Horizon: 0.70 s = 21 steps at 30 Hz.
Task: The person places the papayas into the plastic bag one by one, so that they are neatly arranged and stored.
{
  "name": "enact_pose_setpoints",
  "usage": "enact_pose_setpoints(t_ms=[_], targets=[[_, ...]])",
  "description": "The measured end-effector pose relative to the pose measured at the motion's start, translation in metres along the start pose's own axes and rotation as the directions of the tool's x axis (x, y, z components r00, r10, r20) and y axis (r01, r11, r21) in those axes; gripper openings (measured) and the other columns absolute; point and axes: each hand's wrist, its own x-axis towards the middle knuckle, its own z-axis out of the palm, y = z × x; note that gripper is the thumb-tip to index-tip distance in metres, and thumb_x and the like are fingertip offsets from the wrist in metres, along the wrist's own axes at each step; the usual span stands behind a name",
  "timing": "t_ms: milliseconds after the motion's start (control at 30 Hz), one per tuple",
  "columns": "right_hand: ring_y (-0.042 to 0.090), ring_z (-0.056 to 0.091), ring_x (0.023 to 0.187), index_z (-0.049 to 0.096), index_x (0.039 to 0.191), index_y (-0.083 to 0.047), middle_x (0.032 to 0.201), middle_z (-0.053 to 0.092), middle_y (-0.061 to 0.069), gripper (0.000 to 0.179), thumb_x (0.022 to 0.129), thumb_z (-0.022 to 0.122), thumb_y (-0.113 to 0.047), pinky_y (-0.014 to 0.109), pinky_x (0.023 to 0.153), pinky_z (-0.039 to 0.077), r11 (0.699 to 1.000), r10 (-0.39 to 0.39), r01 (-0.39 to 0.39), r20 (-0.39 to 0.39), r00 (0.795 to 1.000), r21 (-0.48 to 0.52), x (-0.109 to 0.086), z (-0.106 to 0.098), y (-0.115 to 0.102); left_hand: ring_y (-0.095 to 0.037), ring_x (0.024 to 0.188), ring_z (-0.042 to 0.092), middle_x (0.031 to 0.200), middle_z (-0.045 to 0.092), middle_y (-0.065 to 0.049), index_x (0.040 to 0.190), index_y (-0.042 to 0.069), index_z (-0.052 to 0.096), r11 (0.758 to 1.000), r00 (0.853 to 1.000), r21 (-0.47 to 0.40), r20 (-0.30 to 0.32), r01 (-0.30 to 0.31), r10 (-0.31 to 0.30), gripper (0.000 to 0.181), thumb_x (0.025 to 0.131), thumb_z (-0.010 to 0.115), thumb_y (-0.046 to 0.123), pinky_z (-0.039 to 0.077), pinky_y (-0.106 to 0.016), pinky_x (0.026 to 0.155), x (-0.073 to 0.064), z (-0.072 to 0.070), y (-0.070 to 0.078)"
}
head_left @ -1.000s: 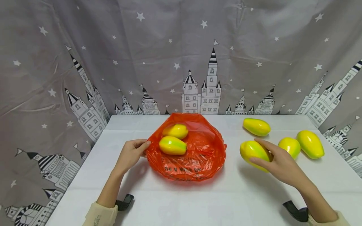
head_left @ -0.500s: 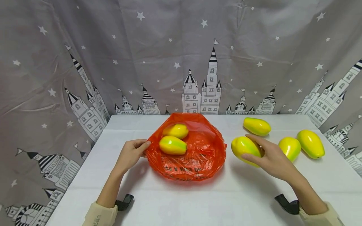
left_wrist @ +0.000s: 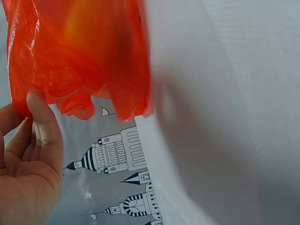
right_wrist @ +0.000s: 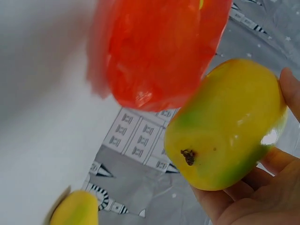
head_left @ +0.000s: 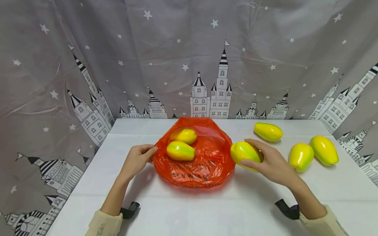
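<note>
A red plastic bag (head_left: 203, 168) lies opened out on the white table, two yellow-green papayas (head_left: 180, 151) inside its left part. At the bag's left rim my left hand (head_left: 137, 162) pinches the plastic between thumb and fingers; the left wrist view shows the same thumb-and-finger hold on the red film. My right hand (head_left: 273, 163) grips another papaya (head_left: 245, 154) above the table, beside the bag's right rim. In the right wrist view that papaya (right_wrist: 225, 126) has a dark stem end and overlaps the bag's edge; whether they touch, I cannot tell.
On the right of the table lie three more papayas: one farther back (head_left: 268, 131), one nearer (head_left: 301, 157) and one at the far right (head_left: 324, 150). A grey curtain (head_left: 165, 59) printed with castles and stars hangs behind the table.
My right hand has carried its papaya leftward, from near the papayas on the right up to the bag's right rim. My left hand keeps its place on the bag.
</note>
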Motion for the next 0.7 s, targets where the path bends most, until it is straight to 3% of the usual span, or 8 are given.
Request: enact_pose_setpoints(t_ms=[200,700], targets=[[0.018,0.055,0.098,0.055,0.137,-0.01,0.125,0.062,0.004,0.062,0.087,0.077,-0.037,0.036,0.081,0.051,0.998,-0.046,0.046,0.0,0.999,0.043,0.01,0.013,-0.01,-0.02,0.067,0.068,0.092,0.071,-0.019,0.115,-0.011,0.067,1.0,1.0,0.0,-0.002,0.0,0.0,0.031,0.101,0.059,0.016,0.058,-0.028,0.064,0.0,0.001,-0.002],[0.02,0.056,0.107,0.051,0.143,-0.014,0.132,0.059,0.0,0.071,0.084,0.077,-0.044,0.043,0.091,0.05,0.984,-0.102,0.092,0.057,0.993,0.15,0.033,0.048,-0.037,-0.02,0.067,0.067,0.091,0.071,-0.018,0.116,-0.011,0.067,1.0,1.0,0.0,-0.003,0.011,-0.011,0.032,0.1,0.059,0.016,0.059,-0.032,0.064,0.0,0.001,-0.004]])
